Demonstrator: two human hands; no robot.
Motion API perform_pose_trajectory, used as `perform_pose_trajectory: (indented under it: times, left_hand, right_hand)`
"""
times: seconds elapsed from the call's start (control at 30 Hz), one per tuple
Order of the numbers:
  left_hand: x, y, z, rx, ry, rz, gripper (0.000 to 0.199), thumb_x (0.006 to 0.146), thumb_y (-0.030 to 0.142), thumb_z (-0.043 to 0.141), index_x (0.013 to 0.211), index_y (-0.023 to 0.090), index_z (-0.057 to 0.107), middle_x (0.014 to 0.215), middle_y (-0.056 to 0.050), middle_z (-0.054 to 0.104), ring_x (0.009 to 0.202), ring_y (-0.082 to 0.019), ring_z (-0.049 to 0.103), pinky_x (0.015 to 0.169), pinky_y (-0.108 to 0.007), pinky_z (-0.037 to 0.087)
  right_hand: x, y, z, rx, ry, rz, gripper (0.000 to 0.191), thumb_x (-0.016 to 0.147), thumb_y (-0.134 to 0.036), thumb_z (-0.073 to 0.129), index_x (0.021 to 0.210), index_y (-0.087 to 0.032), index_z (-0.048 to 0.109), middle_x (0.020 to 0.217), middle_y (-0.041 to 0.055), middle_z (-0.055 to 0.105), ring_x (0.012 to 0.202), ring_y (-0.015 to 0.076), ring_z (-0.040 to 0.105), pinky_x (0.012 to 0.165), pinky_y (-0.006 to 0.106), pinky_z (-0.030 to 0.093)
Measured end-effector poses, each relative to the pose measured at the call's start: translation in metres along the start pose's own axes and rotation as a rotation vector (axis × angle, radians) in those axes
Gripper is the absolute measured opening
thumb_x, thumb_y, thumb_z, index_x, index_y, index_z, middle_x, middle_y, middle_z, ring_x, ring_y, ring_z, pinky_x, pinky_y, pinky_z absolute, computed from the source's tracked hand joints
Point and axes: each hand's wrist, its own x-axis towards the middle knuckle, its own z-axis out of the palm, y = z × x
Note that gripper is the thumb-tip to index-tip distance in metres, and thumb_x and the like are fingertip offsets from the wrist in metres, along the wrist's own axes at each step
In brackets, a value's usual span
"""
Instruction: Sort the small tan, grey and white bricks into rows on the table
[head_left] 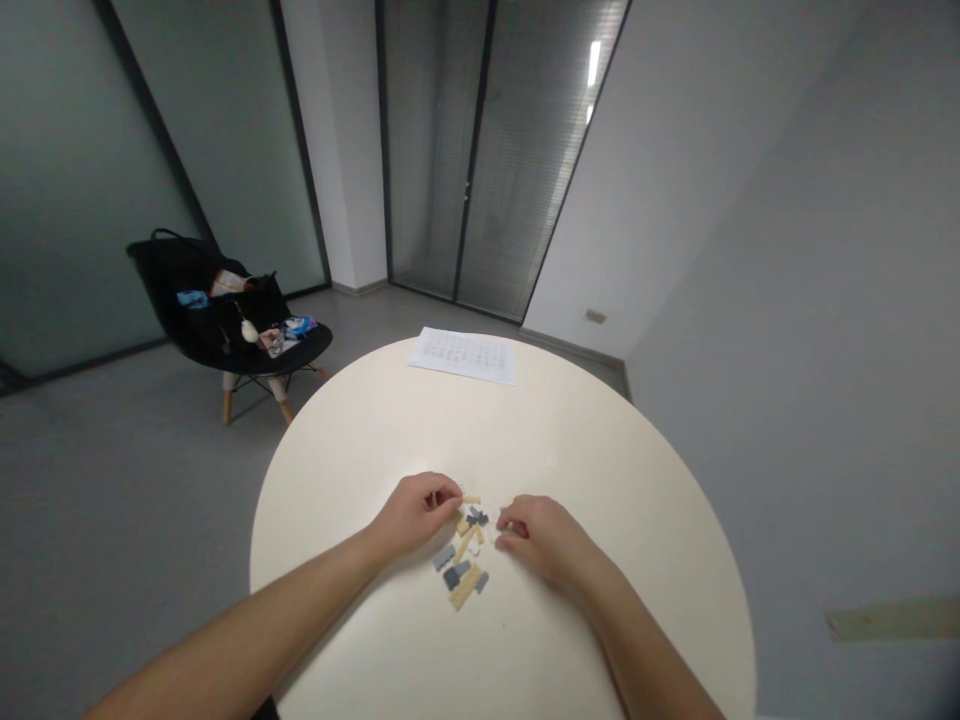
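Observation:
Small plastic building bricks in tan, grey and white lie in a loose cluster on the round white table (360, 420). My left hand (421, 512) is at the cluster's left upper side, its fingers curled and fingertips drawn together beside a tan piece (471, 499). What those fingertips hold, if anything, is too small to tell. On the right side, my right hand (541, 537) has bent fingers and thumb close together near pale pieces; its grip is also unclear. Nearer me lie a long tan brick (466, 587), a dark grey brick (451, 577) and a light grey brick (444, 558).
Printed paper sheets (463, 356) lie at the table's far edge. A black chair (169, 300) with wooden legs stands beyond on the left, with a black bag and small packets on it. Glass panels and a white wall (720, 230) surround the table.

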Motion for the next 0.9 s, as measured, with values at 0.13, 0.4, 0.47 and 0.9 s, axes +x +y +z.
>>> perform_pose_trajectory:
  times: [0.13,0.4,0.47,0.9]
  left_hand:
    - [0.000,0.001,0.000,0.018,-0.009,0.025,0.015,0.084,0.026,0.059,0.083,0.017,0.071,0.071,-0.002,0.068,0.063,-0.013,0.057,0.060,-0.022,0.042]
    - [-0.001,0.001,-0.001,0.000,-0.003,0.030,0.015,0.082,0.025,0.061,0.083,0.016,0.072,0.072,-0.003,0.068,0.063,-0.013,0.057,0.060,-0.023,0.042]
    - [-0.001,0.004,-0.002,-0.021,-0.005,0.041,0.015,0.082,0.026,0.062,0.082,0.016,0.073,0.074,-0.005,0.069,0.066,-0.014,0.059,0.062,-0.024,0.043]
    - [-0.002,0.020,0.000,-0.522,-0.092,-0.140,0.018,0.072,0.028,0.076,0.081,0.013,0.072,0.079,-0.007,0.073,0.073,-0.017,0.065,0.070,-0.029,0.050]
  right_hand:
    - [0.000,-0.001,0.000,0.039,-0.025,0.065,0.010,0.072,-0.025,0.072,0.081,-0.020,0.069,0.069,-0.0018,0.062,0.063,0.0117,0.050,0.059,0.023,0.031]
    - [-0.002,0.001,0.000,0.106,-0.013,0.020,0.012,0.068,-0.017,0.072,0.065,-0.019,0.061,0.063,-0.0046,0.055,0.058,0.0089,0.045,0.054,0.021,0.030]
    - [-0.001,0.001,0.001,0.117,0.056,-0.041,0.013,0.068,-0.014,0.072,0.065,-0.019,0.060,0.064,-0.0043,0.055,0.058,0.0090,0.046,0.055,0.021,0.032]
    - [0.008,-0.026,0.014,0.010,0.520,-0.559,0.013,0.091,-0.019,0.054,0.085,-0.020,0.064,0.084,0.0058,0.067,0.078,0.0145,0.061,0.068,0.025,0.050]
